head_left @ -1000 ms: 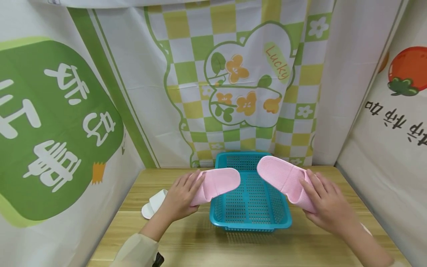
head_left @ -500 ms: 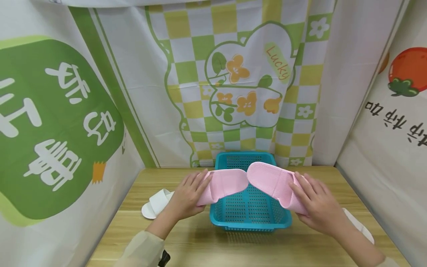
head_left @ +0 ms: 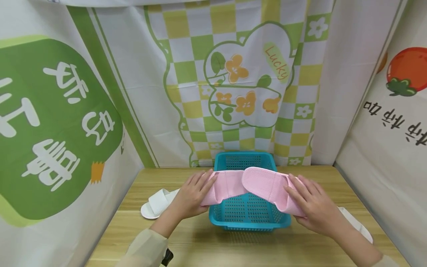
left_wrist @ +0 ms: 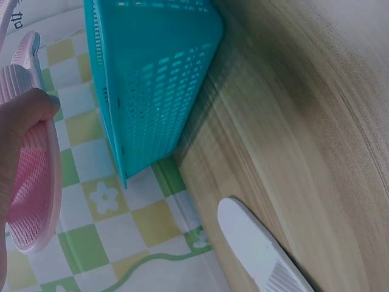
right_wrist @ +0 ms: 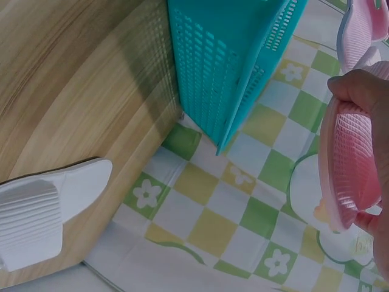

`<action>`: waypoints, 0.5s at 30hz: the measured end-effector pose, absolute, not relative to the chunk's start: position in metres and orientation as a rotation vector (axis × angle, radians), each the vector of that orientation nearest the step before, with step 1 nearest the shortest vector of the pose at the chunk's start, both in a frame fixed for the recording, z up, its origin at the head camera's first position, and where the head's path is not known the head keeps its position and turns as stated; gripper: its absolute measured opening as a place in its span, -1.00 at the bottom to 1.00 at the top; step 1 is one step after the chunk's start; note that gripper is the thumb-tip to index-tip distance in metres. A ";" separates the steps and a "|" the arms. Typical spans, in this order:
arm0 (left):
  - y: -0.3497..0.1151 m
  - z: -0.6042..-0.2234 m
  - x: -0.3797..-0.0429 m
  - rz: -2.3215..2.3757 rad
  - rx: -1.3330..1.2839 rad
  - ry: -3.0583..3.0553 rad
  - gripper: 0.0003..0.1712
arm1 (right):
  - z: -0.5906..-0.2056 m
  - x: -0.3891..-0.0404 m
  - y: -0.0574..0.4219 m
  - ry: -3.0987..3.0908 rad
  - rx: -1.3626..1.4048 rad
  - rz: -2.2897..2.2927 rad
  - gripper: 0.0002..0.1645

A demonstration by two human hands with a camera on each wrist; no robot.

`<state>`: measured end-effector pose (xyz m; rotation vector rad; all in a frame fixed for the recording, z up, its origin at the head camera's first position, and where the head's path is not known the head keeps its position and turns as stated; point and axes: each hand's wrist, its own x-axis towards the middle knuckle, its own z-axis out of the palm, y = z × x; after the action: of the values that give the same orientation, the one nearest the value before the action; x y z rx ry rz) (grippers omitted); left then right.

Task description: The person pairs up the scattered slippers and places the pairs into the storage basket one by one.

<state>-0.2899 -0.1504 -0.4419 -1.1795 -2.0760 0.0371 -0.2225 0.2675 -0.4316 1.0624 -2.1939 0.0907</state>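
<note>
My left hand [head_left: 192, 193] grips a pink slipper [head_left: 230, 183] around its strap, sole held level above the basket. In my right hand [head_left: 311, 204] is a second pink slipper [head_left: 263, 182], also gripped at the strap. The right slipper's end overlaps the left slipper's end in the head view. Both are raised over a blue-green perforated plastic basket [head_left: 248, 225] standing on the wooden table. The left wrist view shows my thumb [left_wrist: 36, 106] pressed on the slipper's side. In the right wrist view, my thumb and a finger hold the slipper [right_wrist: 340, 164] from both edges.
A white slipper [head_left: 156, 204] lies on the table [head_left: 200, 244] left of the basket, partly behind my left arm. Another white slipper [head_left: 357, 224] lies at the right, partly behind my right forearm. Printed cloth walls [head_left: 247, 74] enclose the table at the back and sides.
Both hands have moved inward over the basket, bringing the pink slippers from apart to overlapping in view. The right slipper has also come lower. More of both white slippers shows.
</note>
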 end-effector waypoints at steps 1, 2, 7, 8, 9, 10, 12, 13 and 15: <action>-0.150 -0.442 -0.290 0.038 -1.182 -2.077 0.13 | -0.431 -0.223 0.267 -2.195 1.072 0.089 -0.18; -0.150 -0.441 -0.290 0.039 -1.185 -2.075 0.13 | -0.431 -0.223 0.267 -2.196 1.084 0.092 -0.21; -0.147 -0.440 -0.289 0.056 -1.204 -2.061 0.15 | -0.428 -0.223 0.262 -2.193 1.123 0.073 -0.09; -0.147 -0.440 -0.288 0.060 -1.207 -2.058 0.16 | -0.428 -0.223 0.261 -2.190 1.128 0.068 -0.03; -0.147 -0.440 -0.288 0.063 -1.213 -2.055 0.16 | -0.427 -0.223 0.260 -2.188 1.131 0.061 0.03; -0.146 -0.440 -0.288 0.069 -1.219 -2.053 0.16 | -0.427 -0.223 0.259 -2.188 1.135 0.058 0.07; -0.145 -0.439 -0.289 0.075 -1.230 -2.046 0.15 | -0.427 -0.223 0.256 -2.186 1.145 0.052 0.11; -0.144 -0.439 -0.289 0.077 -1.235 -2.045 0.15 | -0.427 -0.223 0.255 -2.189 1.150 0.049 0.13; -0.143 -0.439 -0.289 0.073 -1.248 -2.041 0.14 | -0.426 -0.222 0.252 -2.194 1.161 0.047 0.17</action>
<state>-0.2893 -0.1431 -0.4389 -1.2477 -2.0406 0.0735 -0.2224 0.2521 -0.4262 1.1614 -2.1939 0.0467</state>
